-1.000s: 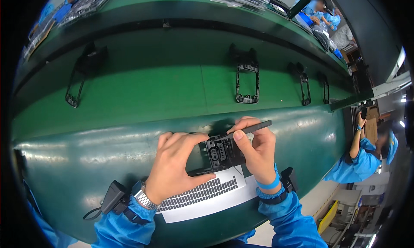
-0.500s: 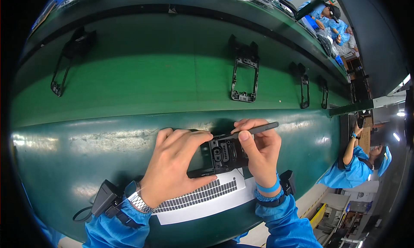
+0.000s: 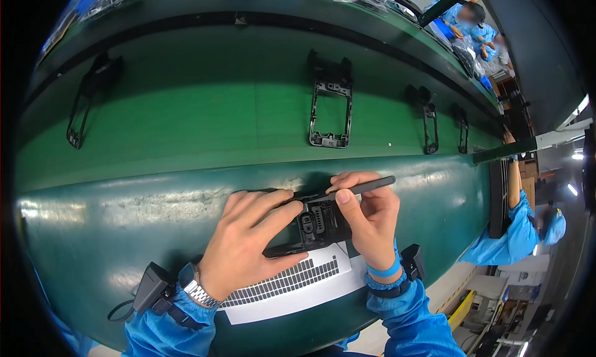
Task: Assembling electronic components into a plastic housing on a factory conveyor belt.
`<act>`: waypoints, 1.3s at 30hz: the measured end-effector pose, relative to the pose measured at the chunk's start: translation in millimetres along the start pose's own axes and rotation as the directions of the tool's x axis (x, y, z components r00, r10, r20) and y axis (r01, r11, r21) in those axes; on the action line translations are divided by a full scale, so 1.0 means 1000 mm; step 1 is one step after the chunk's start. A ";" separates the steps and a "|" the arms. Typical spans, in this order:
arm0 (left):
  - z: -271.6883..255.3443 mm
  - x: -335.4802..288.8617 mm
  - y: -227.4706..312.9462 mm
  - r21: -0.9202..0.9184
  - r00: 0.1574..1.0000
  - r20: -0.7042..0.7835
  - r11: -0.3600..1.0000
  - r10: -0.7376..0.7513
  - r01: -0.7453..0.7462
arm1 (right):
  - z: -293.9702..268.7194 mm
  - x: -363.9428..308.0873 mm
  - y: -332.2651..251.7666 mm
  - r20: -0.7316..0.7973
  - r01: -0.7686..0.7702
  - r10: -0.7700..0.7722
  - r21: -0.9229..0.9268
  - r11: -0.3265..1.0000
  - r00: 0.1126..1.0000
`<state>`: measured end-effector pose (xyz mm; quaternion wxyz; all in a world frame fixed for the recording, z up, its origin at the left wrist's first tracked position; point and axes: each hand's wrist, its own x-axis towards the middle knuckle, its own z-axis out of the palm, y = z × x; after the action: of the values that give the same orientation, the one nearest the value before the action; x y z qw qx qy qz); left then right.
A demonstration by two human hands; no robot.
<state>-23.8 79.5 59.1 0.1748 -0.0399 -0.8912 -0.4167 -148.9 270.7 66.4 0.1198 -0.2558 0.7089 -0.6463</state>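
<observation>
Brace the black frame [image 3: 321, 225] over the tabletop [image 3: 437, 202] with your left fingers [image 3: 279, 221] gripping its sides, and guide the dark stick [image 3: 376, 184], pinched in your right fingers [image 3: 351, 212], lightly (its tip is hard to see).

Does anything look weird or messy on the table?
A tiny pale speck lies alone on the green surface between black frames, too small to identify. Beyond the left hand, the tabletop has uneven pale patches, maybe scuffs or glare.
</observation>
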 end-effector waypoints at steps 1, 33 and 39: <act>0.000 0.000 0.001 0.001 1.000 0.001 1.000 0.002 -0.002 | 0.000 0.000 0.000 -0.002 0.001 -0.001 0.001 1.000 1.000; 0.004 0.005 0.009 0.040 0.998 0.060 0.999 0.004 -0.006 | -0.010 -0.008 0.001 -0.113 0.117 -0.102 0.138 0.983 0.988; 0.001 0.001 0.003 -0.003 0.998 0.061 1.000 0.020 -0.020 | -0.006 -0.008 0.002 -0.158 0.120 -0.096 0.150 0.981 0.983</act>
<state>-24.9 82.6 61.2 0.1517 -0.0616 -0.8953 -0.4143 -145.4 280.6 63.8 0.0507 -0.2341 0.6473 -0.7236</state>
